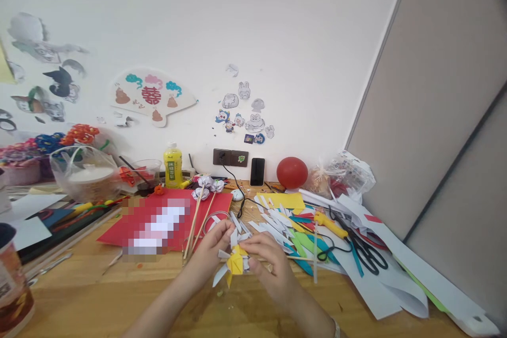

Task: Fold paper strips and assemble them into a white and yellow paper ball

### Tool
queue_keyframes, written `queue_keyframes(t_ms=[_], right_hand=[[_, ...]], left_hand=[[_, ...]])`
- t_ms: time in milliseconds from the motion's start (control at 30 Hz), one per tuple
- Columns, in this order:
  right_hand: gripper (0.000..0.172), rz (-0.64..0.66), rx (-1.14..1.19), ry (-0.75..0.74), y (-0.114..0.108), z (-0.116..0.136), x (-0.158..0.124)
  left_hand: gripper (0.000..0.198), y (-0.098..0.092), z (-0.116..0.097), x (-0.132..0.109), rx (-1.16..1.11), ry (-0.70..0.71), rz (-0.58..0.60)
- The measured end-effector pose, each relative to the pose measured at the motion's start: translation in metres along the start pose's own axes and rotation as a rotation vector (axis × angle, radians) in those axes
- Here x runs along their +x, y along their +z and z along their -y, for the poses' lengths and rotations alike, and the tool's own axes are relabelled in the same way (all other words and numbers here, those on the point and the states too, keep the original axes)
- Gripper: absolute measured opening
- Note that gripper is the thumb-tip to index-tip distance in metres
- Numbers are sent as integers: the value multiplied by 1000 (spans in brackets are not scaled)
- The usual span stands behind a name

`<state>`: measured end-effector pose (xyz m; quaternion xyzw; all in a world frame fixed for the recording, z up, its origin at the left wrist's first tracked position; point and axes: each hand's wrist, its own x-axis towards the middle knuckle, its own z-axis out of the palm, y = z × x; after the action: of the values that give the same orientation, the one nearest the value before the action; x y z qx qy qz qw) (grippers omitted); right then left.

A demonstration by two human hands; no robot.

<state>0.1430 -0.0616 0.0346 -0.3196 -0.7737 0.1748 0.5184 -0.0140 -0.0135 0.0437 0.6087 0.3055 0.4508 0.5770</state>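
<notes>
Low over the front of the table, a folded paper flower (235, 263) with a yellow middle and white petals sits between my two hands. The fingers of my left hand (214, 243) are pinched together at its upper left, by a white petal. From the right side, my right hand (273, 264) has its fingers and thumb closed on the flower. A thin wooden stick (299, 259) lies just right of my right hand. Behind the hands, loose white paper strips (277, 224) are scattered.
Finished white paper flowers (204, 190) on sticks lie on a red sheet (166, 227). Black scissors (366, 253) and a yellow glue gun (330, 224) with a cable lie right. A drink bottle (173, 165), a phone (257, 171) and a red balloon (292, 172) stand at the wall.
</notes>
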Motion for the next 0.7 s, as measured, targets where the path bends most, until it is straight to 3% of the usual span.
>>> queue_keyframes(t_ms=[200,700], right_hand=[[32,138,-127,14,-2,7,1],[21,158,-198,11,-1,11,1]], left_hand=[[29,2,1,-2,167,-29,11],[29,7,-4,-5,137,-70,-33]])
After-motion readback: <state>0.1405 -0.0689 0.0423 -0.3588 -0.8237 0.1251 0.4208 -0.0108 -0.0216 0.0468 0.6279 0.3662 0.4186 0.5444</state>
